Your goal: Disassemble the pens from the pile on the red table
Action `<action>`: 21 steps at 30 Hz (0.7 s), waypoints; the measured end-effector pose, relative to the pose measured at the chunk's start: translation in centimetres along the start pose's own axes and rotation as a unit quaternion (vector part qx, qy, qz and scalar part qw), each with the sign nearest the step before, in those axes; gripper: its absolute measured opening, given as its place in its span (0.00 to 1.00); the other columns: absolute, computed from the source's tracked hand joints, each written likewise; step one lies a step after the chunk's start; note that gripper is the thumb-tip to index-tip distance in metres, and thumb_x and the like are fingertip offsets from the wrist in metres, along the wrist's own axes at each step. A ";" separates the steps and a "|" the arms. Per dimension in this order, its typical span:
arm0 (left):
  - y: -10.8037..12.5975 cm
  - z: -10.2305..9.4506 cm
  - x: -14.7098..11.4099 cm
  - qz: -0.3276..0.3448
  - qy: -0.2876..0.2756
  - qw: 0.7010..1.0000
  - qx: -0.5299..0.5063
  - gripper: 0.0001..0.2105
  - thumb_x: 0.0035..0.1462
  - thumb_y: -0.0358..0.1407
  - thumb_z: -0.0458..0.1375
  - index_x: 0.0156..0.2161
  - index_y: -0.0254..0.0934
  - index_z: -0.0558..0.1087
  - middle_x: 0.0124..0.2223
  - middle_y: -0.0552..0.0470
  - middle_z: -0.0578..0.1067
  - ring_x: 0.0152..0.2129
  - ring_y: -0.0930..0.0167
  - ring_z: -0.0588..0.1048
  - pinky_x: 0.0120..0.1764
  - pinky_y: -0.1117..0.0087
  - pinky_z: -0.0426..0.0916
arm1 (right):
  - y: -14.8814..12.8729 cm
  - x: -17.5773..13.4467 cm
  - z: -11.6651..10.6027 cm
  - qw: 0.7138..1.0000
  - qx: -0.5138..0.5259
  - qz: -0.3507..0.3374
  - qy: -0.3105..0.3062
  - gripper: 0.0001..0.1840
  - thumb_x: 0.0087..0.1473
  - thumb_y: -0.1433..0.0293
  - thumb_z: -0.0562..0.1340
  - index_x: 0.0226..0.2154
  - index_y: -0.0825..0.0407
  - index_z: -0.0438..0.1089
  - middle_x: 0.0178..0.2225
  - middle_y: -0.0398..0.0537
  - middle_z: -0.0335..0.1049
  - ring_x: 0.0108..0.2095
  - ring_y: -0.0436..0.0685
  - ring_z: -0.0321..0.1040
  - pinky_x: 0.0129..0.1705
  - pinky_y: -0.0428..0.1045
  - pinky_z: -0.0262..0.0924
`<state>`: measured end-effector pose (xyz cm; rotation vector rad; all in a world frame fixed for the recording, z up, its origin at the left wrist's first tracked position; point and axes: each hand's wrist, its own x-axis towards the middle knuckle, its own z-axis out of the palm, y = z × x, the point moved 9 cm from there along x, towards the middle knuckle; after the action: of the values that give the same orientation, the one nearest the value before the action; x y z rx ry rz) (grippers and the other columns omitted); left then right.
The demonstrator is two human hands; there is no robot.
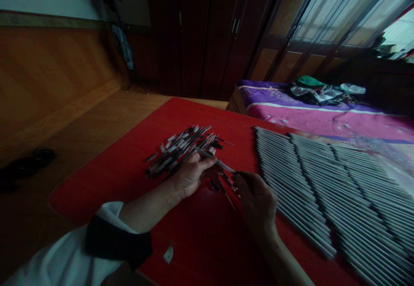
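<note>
Over the red table point(200, 238), my left hand point(190, 176) is closed on a slim grey pen point(225, 166), thumb on top. At the pen's near right end, my right hand point(258, 197) pinches it with bent fingers, so that end is partly hidden. Just beyond my left hand lies a loose pile of thin pen refills and parts point(174, 150), some white, some dark. A few small dark pieces point(214, 184) and thin sticks rest below the two hands. To the right, many grey pen barrels point(287, 187) lie side by side in overlapping rows, with dark ends.
A small pale scrap point(168, 254) lies near the table's front edge. Behind on the right stands a bed point(323, 117) with a purple and pink cover and a heap of bags point(318, 91). Dark wardrobes point(220, 40) line the back. Something black point(30, 161) sits on the floor at left.
</note>
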<state>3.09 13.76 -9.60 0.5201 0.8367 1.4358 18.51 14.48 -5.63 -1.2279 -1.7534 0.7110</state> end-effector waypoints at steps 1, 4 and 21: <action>0.0 0.0 0.0 0.002 -0.002 1.000 0.002 0.06 0.47 0.28 0.61 0.31 0.32 0.68 0.28 0.53 0.74 0.24 0.73 0.73 0.29 0.72 0.68 | 0.0 0.0 0.0 1.000 -0.013 0.000 -0.004 0.15 0.53 0.61 0.55 0.29 0.55 0.70 0.22 0.48 0.73 0.22 0.52 0.68 0.24 0.46 0.61; 0.1 0.1 -0.1 -0.001 0.000 1.000 0.008 0.06 0.47 0.28 0.61 0.31 0.32 0.68 0.28 0.52 0.74 0.25 0.73 0.74 0.30 0.72 0.69 | -0.2 0.1 0.3 0.999 -0.031 -0.004 -0.022 0.18 0.55 0.61 0.52 0.26 0.56 0.70 0.20 0.48 0.72 0.20 0.52 0.67 0.22 0.45 0.59; 0.1 0.1 -0.1 0.000 -0.002 1.000 0.017 0.07 0.46 0.29 0.62 0.31 0.32 0.68 0.28 0.53 0.73 0.25 0.73 0.73 0.29 0.71 0.68 | -0.9 0.2 0.3 0.997 -0.064 -0.024 -0.023 0.18 0.54 0.62 0.53 0.23 0.54 0.70 0.18 0.46 0.70 0.18 0.51 0.66 0.20 0.44 0.56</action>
<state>3.13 13.72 -9.46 0.5481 0.8596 1.4227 17.84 14.39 -4.97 -1.2593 -1.8845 0.6108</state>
